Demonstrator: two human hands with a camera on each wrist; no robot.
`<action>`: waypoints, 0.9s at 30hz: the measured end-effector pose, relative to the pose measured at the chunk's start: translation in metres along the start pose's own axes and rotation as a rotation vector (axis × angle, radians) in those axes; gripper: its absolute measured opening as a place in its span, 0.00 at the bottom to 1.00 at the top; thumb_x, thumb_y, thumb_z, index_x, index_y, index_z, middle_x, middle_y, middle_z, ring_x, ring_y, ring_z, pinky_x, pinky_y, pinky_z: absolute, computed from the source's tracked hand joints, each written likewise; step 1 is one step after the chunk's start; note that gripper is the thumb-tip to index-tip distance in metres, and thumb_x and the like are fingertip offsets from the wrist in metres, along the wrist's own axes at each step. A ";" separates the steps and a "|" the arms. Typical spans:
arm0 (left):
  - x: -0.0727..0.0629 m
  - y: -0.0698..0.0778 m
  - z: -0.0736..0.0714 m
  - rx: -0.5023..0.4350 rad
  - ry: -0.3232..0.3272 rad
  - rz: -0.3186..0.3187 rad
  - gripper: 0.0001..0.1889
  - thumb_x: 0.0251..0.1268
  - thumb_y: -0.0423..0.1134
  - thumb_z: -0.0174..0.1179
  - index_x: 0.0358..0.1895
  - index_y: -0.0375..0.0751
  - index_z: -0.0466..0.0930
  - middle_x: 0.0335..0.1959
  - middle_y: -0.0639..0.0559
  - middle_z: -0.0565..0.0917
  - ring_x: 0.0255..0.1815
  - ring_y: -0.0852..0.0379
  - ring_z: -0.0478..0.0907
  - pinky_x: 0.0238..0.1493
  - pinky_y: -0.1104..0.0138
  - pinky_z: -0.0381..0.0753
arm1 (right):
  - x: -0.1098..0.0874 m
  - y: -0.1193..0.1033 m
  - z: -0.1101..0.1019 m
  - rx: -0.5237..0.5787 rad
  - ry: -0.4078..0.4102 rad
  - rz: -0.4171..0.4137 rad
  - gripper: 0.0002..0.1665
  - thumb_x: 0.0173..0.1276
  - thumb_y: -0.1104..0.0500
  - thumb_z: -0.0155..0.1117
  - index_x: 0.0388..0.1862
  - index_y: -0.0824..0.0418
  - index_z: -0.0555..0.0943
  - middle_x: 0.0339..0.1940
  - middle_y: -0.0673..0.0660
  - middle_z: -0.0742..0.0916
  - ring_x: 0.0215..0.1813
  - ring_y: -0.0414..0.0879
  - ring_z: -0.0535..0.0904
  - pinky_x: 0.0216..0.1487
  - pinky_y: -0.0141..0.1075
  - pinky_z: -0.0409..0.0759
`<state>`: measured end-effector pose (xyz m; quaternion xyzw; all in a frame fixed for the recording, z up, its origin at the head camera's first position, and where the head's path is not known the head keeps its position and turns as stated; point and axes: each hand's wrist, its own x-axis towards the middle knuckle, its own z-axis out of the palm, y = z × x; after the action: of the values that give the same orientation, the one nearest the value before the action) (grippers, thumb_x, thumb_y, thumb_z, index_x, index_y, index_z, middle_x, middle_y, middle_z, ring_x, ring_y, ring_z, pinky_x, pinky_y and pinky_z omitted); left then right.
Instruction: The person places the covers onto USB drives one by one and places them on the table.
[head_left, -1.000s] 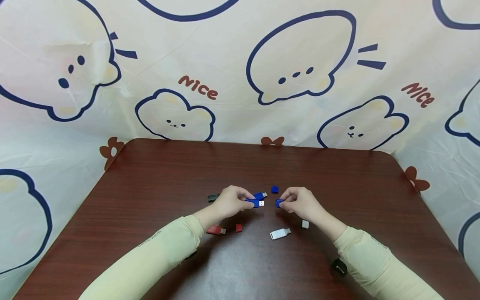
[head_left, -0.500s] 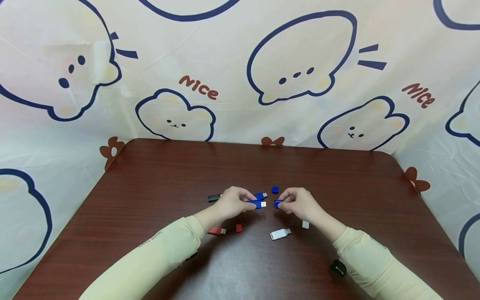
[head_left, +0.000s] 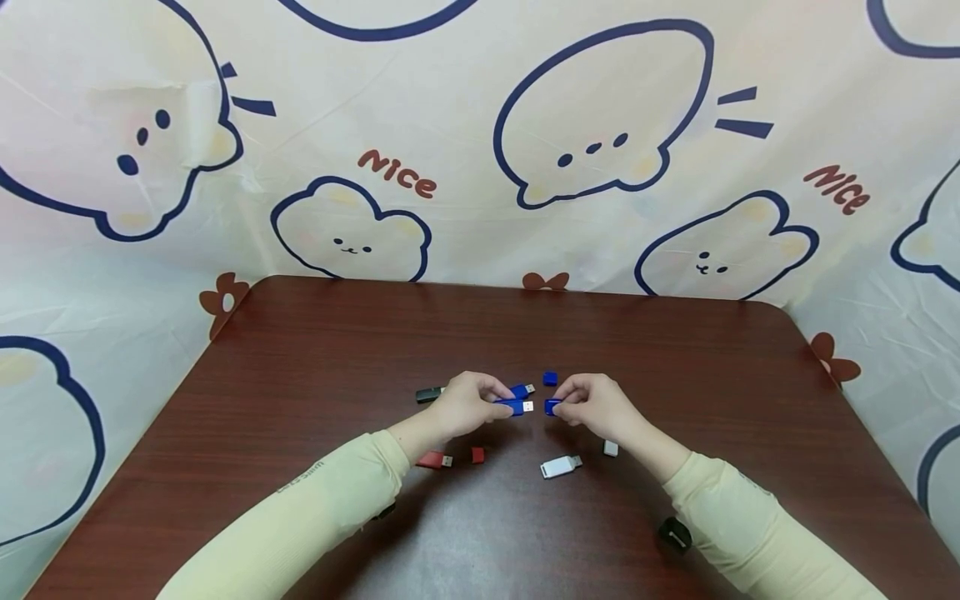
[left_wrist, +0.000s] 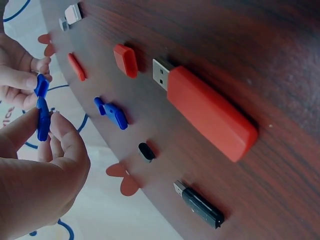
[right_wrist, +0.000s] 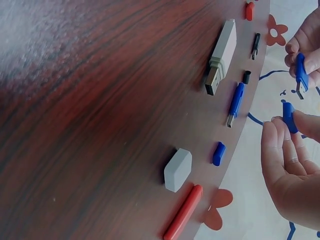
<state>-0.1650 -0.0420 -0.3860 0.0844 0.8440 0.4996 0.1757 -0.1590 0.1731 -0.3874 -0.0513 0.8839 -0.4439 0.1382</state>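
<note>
Between the thumb and fingers of my left hand (head_left: 467, 403) is a blue USB stick (head_left: 512, 407), its bare metal plug pointing right. My right hand (head_left: 597, 406) pinches a small blue cap (head_left: 551, 407) facing that plug, with a narrow gap between them. In the right wrist view the held stick (right_wrist: 301, 72) and cap (right_wrist: 289, 117) are raised above the tabletop and nearly in line. A second blue USB stick (head_left: 520, 391) lies just behind the left fingers, and its loose blue cap (head_left: 550, 378) is farther back.
On the brown table (head_left: 360, 325) lie a black stick (head_left: 428, 395), a black cap (left_wrist: 146, 152), a red stick (head_left: 431, 459) with its red cap (head_left: 477, 455), and a white stick (head_left: 560, 467) with its cap (head_left: 611, 448). A slim red piece (right_wrist: 182, 212) shows in the right wrist view.
The right hand has brought the blue cap slightly leftward and the left hand's stick has shifted a little right, narrowing the gap. The loose pieces on the table stay put.
</note>
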 end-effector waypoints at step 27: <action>-0.001 0.001 0.003 0.001 -0.037 0.017 0.07 0.56 0.33 0.65 0.37 0.36 0.84 0.25 0.49 0.79 0.25 0.58 0.71 0.25 0.71 0.69 | 0.000 -0.006 0.005 0.045 -0.028 -0.068 0.07 0.61 0.67 0.63 0.36 0.70 0.80 0.30 0.64 0.86 0.31 0.50 0.83 0.36 0.37 0.83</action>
<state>-0.1630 -0.0392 -0.3860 0.1007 0.8401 0.4991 0.1870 -0.1574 0.1657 -0.3854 -0.0845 0.8693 -0.4675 0.1363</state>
